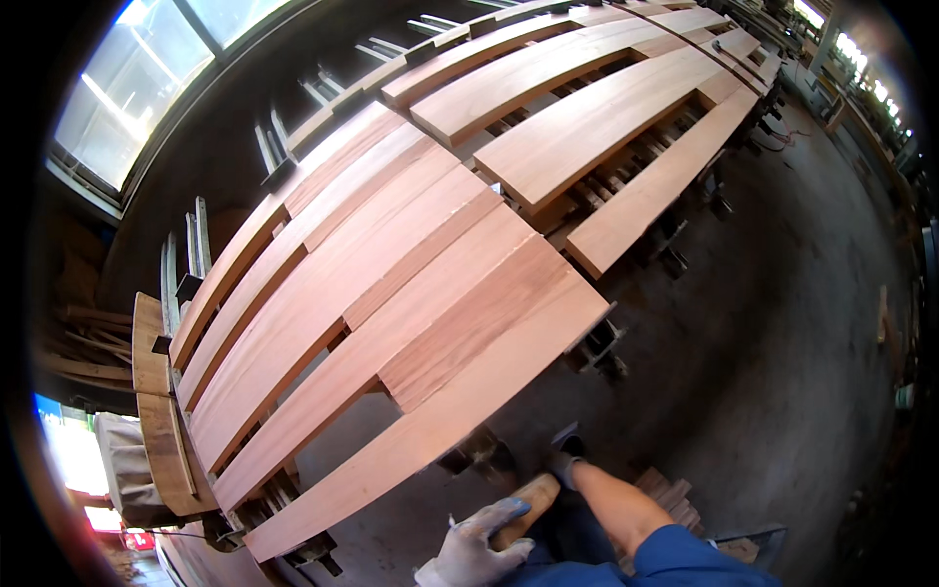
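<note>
My left hand, in a whitish glove with blue on the fingers, is closed around a tan wooden block with a rounded end. Just beyond it is my right hand, in a grey glove and blurred, at the end of a bare forearm. A small pale, flat edge shows past its fingers; what it belongs to is unclear. Both hands are low, on the near side of a long rack of pale wooden boards. The closest board is a long strip along the rack's near edge, apart from both hands.
More wooden panels stretch away to the upper right, over dark metal clamps. Upright metal bars line the far side. Stacked wood pieces lie by my right forearm. A curved board stands at the left end.
</note>
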Demonstrator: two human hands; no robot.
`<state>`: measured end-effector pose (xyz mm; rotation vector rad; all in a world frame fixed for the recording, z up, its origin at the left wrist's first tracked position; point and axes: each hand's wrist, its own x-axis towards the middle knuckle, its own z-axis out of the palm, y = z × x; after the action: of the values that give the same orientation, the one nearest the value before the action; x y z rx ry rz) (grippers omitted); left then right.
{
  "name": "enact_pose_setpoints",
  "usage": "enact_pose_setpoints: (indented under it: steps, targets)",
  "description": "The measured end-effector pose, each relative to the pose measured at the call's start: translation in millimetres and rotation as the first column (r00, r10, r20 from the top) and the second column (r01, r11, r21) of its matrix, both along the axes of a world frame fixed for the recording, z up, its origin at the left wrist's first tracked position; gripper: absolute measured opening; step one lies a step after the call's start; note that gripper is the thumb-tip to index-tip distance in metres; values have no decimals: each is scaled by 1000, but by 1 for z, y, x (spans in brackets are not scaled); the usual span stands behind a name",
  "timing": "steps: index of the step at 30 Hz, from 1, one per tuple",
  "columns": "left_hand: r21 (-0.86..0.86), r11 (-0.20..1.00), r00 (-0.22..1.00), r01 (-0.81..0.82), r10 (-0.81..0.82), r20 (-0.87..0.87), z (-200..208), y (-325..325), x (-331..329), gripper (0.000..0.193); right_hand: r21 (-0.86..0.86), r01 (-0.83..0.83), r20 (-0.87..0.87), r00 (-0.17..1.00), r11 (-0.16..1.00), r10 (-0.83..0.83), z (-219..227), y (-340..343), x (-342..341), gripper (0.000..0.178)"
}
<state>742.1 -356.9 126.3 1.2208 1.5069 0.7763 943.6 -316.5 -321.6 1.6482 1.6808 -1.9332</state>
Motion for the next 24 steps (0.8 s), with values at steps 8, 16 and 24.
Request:
enact_pose_setpoints:
  steps: [8, 16, 24]
  targets:
    - [70, 984, 971, 164, -148, -189, -89, 35, 8, 62, -315, 879, -22, 370, 358, -929, 135, 186, 151, 33]
    - [77, 996, 992, 48, -38, -118, -126, 66, 52, 64, -39, 868, -211, 478, 496, -853, 168, 274, 164, 37]
    - [122, 993, 977, -9, 35, -210, -119, 65, 83, 61, -101, 865, -231, 461, 492, -857, 141, 286, 154, 41]
